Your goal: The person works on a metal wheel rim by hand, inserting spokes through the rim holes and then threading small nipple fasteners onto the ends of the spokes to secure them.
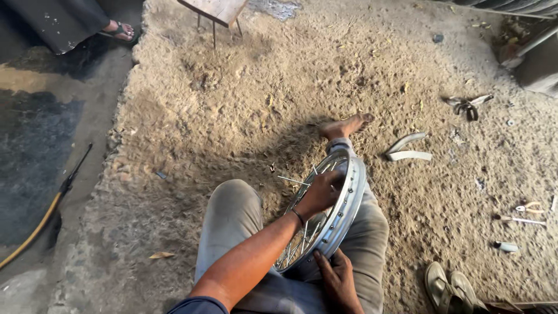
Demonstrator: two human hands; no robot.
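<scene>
Gripping the shiny spoked metal wheel rim [343, 203] on my lap, my left hand [319, 195] closes over its spokes. My right hand [337, 279] clasps its lower edge.

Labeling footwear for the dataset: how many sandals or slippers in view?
3. Two loose sandals lie side by side on the dirt at bottom right. One dark sandal is worn on another person's foot at top left. That person's other foot is hidden, so more may exist.

Shiny chromed metal wheel rim [349, 203], thin steel spokes [302, 235], rough sandy ground [244, 99], matt cloth trousers [229, 215]
</scene>
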